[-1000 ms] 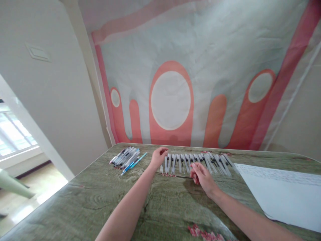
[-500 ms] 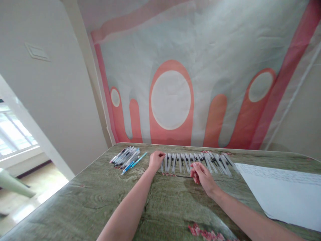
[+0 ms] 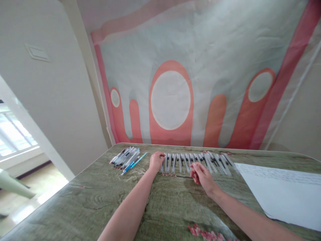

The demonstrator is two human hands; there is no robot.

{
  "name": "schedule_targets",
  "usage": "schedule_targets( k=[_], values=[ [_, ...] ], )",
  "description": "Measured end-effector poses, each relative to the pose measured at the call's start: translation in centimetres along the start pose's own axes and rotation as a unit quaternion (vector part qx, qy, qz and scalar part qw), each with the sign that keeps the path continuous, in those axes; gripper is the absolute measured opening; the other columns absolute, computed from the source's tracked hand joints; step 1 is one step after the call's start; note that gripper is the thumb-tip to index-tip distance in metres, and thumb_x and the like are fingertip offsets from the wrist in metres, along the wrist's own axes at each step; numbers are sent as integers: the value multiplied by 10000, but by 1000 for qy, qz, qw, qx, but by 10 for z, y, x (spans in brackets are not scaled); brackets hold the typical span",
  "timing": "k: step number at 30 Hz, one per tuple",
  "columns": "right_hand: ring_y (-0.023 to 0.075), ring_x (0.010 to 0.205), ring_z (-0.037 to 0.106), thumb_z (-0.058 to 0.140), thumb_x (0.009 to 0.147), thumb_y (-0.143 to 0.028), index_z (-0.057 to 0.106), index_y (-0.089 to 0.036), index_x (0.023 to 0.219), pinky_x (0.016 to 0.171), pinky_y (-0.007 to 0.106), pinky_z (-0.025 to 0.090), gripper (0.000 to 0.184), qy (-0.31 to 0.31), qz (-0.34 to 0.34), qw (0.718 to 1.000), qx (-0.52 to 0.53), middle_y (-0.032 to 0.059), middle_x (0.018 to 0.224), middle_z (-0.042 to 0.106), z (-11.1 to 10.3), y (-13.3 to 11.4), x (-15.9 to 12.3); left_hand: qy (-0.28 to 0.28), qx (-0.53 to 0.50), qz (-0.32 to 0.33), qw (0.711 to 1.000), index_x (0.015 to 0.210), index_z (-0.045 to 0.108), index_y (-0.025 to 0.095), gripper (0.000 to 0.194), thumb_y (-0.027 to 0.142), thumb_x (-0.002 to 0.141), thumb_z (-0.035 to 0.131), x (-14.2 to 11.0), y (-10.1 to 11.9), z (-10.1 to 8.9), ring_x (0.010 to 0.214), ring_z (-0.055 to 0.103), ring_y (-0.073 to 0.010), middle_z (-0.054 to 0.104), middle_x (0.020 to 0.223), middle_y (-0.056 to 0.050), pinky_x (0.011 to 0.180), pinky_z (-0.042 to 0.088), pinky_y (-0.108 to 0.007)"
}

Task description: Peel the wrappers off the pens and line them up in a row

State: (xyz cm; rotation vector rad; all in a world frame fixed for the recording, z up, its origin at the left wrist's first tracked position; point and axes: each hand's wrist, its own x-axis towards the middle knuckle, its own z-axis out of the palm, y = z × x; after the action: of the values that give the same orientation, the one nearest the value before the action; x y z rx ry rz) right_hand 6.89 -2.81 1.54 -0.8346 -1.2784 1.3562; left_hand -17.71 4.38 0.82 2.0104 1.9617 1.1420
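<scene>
My left hand (image 3: 156, 161) rests at the left end of a row of clear pen barrels (image 3: 173, 164). Its thumb and forefinger are pinched at the top of the leftmost barrel. Dark thin refills and small black parts lie among the barrels. My right hand (image 3: 202, 175) hovers in front of the row's middle, fingers curled and thumb against forefinger; what is in the pinch, if anything, is too small to tell. A thin dark stick (image 3: 184, 176) reaches left from below its fingers; I cannot tell whether the hand holds it.
A heap of pens (image 3: 126, 156) lies to the left, with a blue pen (image 3: 127, 168) and a turquoise pen (image 3: 139, 160) beside it. Paper with handwriting (image 3: 288, 197) lies on the right. The wood-patterned table (image 3: 87, 201) meets a wall with a pink-and-grey covering.
</scene>
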Motion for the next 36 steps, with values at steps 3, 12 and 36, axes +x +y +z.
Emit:
schedule_targets(
  k=[3,12,36],
  values=[
    [57,367,377,425,781,-497,484,-179,817,341,166,269,325,-1,-2,1000,-4,-30,530,523,0,1,0,-2,9,-1,1000,798,654,201,147,194,675,573,0,-2,1,820,553,-128,636,848,-14,775,399,-242],
    [58,376,379,408,802,-474,484,-180,816,346,167,272,305,-5,-3,1000,-4,-30,536,522,-1,3,-1,5,8,24,1000,799,654,206,147,205,678,571,1,-6,3,827,554,-128,638,852,-17,774,400,-237],
    [70,387,392,429,785,-492,507,-180,797,366,187,290,321,-1,5,1000,-11,-21,542,530,-2,2,-3,88,242,-225,940,1000,571,231,281,230,777,401,4,-45,-76,1041,433,-273,522,1108,-108,830,307,-426]
  ],
)
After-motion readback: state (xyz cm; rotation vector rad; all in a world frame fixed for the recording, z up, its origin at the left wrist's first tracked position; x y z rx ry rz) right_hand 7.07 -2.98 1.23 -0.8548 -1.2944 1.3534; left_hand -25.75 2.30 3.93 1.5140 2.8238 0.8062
